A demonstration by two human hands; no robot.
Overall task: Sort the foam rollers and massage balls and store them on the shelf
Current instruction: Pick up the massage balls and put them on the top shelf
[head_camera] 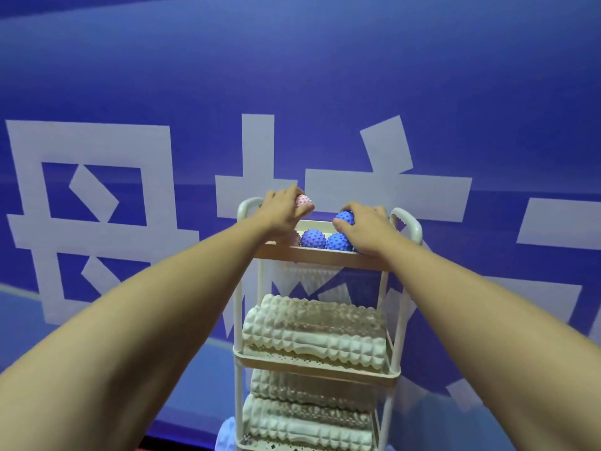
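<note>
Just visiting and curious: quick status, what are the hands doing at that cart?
Left hand grips pink spiky ball. Right hand grips blue spiky ball over top tray. Foam rollers shelved below. Nothing blocking.

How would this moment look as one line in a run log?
left hand: holds pink ball | right hand: holds blue ball | top tier: more balls | lower tiers: foam rollers

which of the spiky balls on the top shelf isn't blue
The pink ball gripped in the left hand, over the top tray's back left. The ball in the right hand and the two lying loose in the tray are blue.
</note>
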